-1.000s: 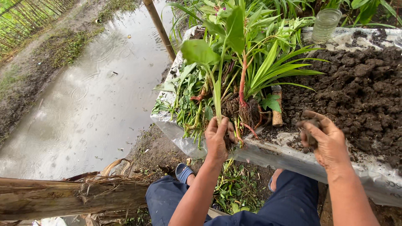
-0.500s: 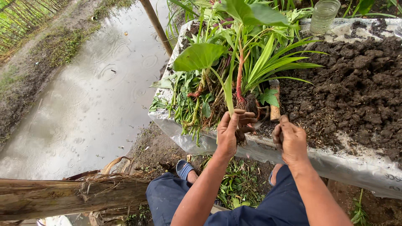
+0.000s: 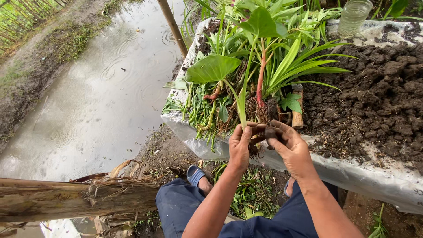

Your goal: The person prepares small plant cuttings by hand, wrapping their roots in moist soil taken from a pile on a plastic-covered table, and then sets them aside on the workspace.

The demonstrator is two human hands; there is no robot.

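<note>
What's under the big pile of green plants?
Under the pile of plants there is dark soil on a clear plastic sheet. The leaves cover most of it, so what lies beneath the middle stays hidden.

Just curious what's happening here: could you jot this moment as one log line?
left hand: grips plant stem at base | right hand: fingers on root clump | behind: pile of pulled plants, soil bed, glass jar

Rain-rippled muddy water (image 3: 88, 97), bamboo pole (image 3: 172, 26), daylight

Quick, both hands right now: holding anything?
Left hand: closed around the green stalk of a broad-leafed plant.
Right hand: fingers pinching the dark muddy root clump.
</note>
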